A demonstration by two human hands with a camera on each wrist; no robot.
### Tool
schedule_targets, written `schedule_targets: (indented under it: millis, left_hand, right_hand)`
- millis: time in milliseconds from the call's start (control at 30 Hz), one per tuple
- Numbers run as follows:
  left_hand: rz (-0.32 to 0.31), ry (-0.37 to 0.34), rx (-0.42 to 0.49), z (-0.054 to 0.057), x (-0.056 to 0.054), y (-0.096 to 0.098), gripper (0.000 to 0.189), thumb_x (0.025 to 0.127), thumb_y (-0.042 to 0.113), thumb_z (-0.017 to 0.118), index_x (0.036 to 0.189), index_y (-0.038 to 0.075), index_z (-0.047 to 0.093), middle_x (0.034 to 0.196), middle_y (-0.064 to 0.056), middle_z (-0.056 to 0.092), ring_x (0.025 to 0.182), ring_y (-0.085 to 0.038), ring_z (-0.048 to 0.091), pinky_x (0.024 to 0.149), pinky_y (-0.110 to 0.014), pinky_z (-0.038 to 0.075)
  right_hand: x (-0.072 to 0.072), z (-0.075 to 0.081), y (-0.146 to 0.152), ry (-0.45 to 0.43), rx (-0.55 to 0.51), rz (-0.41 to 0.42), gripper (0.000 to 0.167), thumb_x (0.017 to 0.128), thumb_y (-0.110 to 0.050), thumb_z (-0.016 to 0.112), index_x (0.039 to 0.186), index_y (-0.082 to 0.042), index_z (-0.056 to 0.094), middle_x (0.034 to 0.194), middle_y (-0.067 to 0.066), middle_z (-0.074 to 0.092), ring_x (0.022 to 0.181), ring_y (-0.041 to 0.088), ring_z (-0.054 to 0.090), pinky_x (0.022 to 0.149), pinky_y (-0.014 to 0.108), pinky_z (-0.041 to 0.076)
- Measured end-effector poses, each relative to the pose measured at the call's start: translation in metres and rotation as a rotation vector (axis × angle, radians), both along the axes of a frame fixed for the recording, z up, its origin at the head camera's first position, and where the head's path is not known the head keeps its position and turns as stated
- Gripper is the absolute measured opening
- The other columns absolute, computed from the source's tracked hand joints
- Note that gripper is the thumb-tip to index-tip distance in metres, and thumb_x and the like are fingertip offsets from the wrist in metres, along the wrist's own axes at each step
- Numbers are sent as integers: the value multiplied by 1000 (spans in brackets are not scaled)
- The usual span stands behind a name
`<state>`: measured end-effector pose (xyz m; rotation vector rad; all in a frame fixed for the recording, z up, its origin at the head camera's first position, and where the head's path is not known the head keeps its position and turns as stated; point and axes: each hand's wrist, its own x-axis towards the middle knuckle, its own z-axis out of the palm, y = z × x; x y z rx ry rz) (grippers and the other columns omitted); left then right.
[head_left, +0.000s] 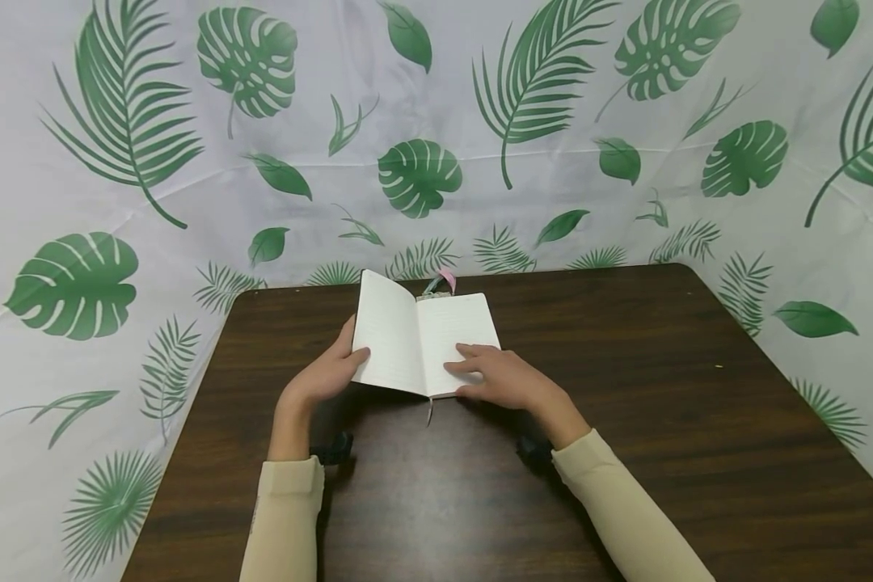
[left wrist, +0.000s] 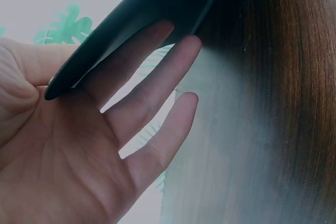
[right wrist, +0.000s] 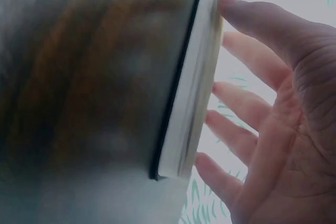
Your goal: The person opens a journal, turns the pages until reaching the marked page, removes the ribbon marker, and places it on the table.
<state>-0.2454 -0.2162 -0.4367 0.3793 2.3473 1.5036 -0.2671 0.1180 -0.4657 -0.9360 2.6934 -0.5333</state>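
An open notebook (head_left: 457, 323) with pale pages lies on the dark wooden table, its left side raised at a slant. My left hand (head_left: 323, 373) holds the raised side, thumb on the page at the outer edge. From the left wrist view, the other fingers spread behind the dark cover (left wrist: 157, 6). My right hand (head_left: 502, 378) rests its extended fingers on the lower right page; the right wrist view shows these fingertips (right wrist: 231, 6) along the thick page block (right wrist: 191, 87). A thin ribbon (head_left: 430, 412) hangs from the lower spine.
A pink and grey-green loop (head_left: 445, 279) shows behind the notebook's top edge. Black wrist devices (head_left: 335, 447) sit by both cuffs. The wooden table (head_left: 626, 339) reaches back to a white leaf-print cloth (head_left: 473, 113). A tiny yellow speck (head_left: 719, 366) lies at the right.
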Motion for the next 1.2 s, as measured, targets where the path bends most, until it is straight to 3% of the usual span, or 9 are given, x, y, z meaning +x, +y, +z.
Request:
schedule_targets:
  millis: [233,500,767,1000,1200]
  left_hand:
    - [4,-7,-1,2,1,0,79,116,18,38,171,11,-17,181,-15,-14,166,-39,-2,131,-66,5]
    - [8,-11,-7,3,2,-1,79,116,17,39,171,9,-16,181,-16,-13,166,-39,-1,131,-66,6]
    - [5,0,2,1,0,0,78,116,17,38,171,10,-16,181,-16,-13,166,-39,-1,131,-65,6]
    - [2,-14,15,0,1,-1,77,117,19,37,171,13,-18,181,-13,-16,167,-37,-5,131,-65,8]
    - [3,-14,16,-1,0,-1,78,117,20,38,171,14,-17,181,-12,-14,167,-37,-3,131,-65,8]
  right_hand:
    - [1,4,2,-30,10,2,49,105,-35,71,153,-26,63,172,10,42,158,37,39,119,77,30]
    - [1,5,4,-48,0,0,46,107,-31,69,152,-25,63,171,8,43,158,35,41,122,73,30]
    - [2,8,6,-56,-12,5,46,108,-31,67,153,-24,63,171,7,44,158,36,40,120,78,28]
    - [0,3,8,-85,-40,2,43,110,-31,63,152,-24,63,171,6,43,159,34,39,124,71,28]
    - [3,5,7,-59,-28,-33,39,109,-25,65,148,-19,68,166,5,51,150,29,53,119,55,45]
